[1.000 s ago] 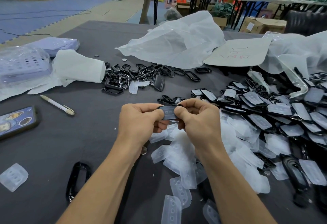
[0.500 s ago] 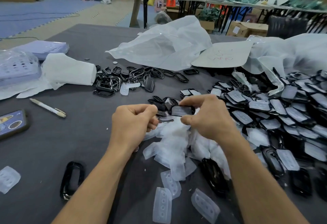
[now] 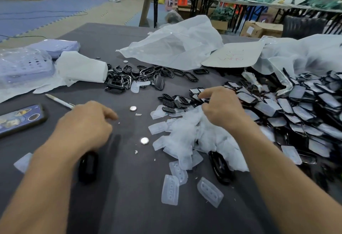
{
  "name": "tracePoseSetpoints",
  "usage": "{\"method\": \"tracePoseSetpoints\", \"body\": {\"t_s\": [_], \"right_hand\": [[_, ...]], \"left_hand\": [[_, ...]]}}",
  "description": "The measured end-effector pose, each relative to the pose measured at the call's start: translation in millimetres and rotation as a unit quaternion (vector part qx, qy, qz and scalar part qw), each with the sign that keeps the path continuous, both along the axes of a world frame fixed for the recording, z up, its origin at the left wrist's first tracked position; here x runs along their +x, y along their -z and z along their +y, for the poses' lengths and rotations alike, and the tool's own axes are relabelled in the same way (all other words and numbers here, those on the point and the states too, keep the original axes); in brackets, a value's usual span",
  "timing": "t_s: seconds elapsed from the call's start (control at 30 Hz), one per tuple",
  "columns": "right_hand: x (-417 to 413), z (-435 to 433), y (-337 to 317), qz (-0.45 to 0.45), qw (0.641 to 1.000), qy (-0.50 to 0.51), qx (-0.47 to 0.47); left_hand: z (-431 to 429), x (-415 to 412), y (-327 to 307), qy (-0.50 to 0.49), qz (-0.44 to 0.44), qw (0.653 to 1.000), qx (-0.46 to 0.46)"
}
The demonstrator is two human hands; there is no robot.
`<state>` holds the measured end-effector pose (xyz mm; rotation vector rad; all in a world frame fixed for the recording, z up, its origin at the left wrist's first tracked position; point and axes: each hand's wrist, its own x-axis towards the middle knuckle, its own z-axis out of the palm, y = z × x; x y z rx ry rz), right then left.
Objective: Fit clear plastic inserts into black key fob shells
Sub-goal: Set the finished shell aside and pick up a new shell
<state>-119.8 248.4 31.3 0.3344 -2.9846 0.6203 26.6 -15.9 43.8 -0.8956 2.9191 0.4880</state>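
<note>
A big heap of fitted shells (image 3: 296, 108) fills the right of the frame, so much appears done. A pile of loose inserts (image 3: 185, 137) at centre and empty shells (image 3: 170, 104) just above it are left. The right hand (image 3: 224, 111) hovers over the pile's upper edge, index and thumb apart with nothing between, near the empty shells. The left hand (image 3: 87, 122), centre left, is loosely curled and empty; one black shell (image 3: 87, 167) lies below its wrist.
</note>
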Motion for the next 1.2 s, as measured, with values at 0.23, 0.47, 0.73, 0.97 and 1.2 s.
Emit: {"method": "tracePoseSetpoints", "body": {"t_s": [0.23,0.47,0.73,0.97,1.2], "right_hand": [[1,-54,15,-0.004,0.997,-0.074,0.031],[0,-74,27,0.018,0.996,-0.067,0.060],[32,-78,33,0.107,0.972,-0.005,-0.209],[58,-86,38,-0.061,0.865,-0.051,-0.496],[57,-77,43,-0.104,0.829,-0.040,-0.548]], "left_hand": [[-19,47,23,0.016,-0.103,0.994,0.021],[-12,24,35,0.067,0.125,0.955,0.261],[32,-42,60,-0.096,0.344,0.821,0.446],[43,-56,68,-0.064,0.355,0.826,0.433],[55,-52,66,-0.037,0.372,0.810,0.452]]}}
